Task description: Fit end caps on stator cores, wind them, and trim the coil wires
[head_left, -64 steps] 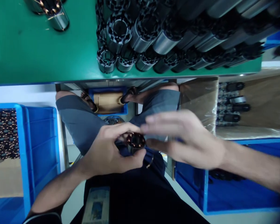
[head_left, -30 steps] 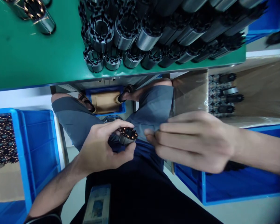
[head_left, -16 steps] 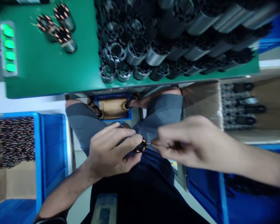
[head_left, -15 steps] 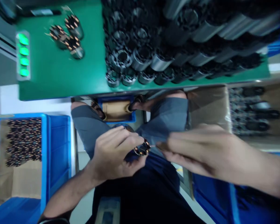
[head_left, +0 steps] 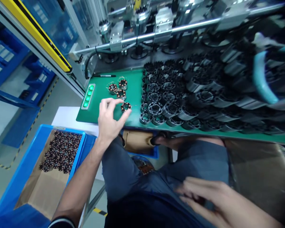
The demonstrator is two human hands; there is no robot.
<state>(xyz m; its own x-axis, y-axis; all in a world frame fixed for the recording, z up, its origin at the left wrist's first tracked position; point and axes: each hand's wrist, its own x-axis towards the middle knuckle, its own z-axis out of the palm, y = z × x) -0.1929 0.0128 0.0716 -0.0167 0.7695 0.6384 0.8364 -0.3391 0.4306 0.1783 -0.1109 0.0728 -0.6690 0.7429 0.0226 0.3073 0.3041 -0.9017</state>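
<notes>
My left hand [head_left: 110,120] reaches over the green mat [head_left: 99,107], its thumb and index finger on opposite sides of a small wound motor stator [head_left: 125,107] with copper coils. A thin wire sticks out from this stator to the right. Just beyond it, three similar stators [head_left: 121,93] stand close together, loose wire ends showing. Low over my lap, my right hand [head_left: 204,196] is blurred, with its fingers curled together. Something dark shows between those fingers, too unclear to name.
Dense rows of dark metal cores [head_left: 168,95] fill the mat's right side. A lit green panel [head_left: 88,96] and a pen [head_left: 104,75] lie at left. A blue crate [head_left: 41,129] of wound stators stands lower left. Machinery with a metal rail [head_left: 142,38] runs behind.
My left hand has carried the stator from above my lap forward to the mat. My right hand has drawn back toward my lap, away from the stator. The view has shifted up and left.
</notes>
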